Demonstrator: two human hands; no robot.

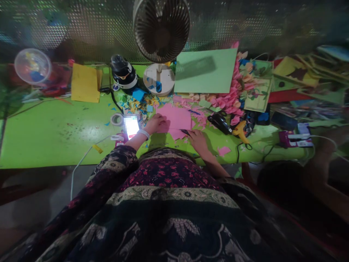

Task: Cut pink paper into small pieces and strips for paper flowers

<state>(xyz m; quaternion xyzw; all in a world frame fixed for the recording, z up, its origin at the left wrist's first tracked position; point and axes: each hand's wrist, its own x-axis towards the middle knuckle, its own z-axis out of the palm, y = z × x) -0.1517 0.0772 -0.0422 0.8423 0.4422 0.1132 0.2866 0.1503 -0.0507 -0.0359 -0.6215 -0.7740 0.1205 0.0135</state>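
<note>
A sheet of pink paper lies on the green table in front of me. My left hand rests on its left edge, fingers bent and gripping the paper there. At the paper's lower right, my right hand is closed around a slim dark tool; most of it is hidden, so its exact kind does not show. Smaller pink scraps stick out below the sheet. Close to my left wrist stand a lit phone and a roll of tape.
Behind the paper stand a fan and a black bottle. Pink paper petals heap up beside a pale green sheet. A yellow glue gun lies to the right. At far right is another person's arm. A white cable crosses the front edge.
</note>
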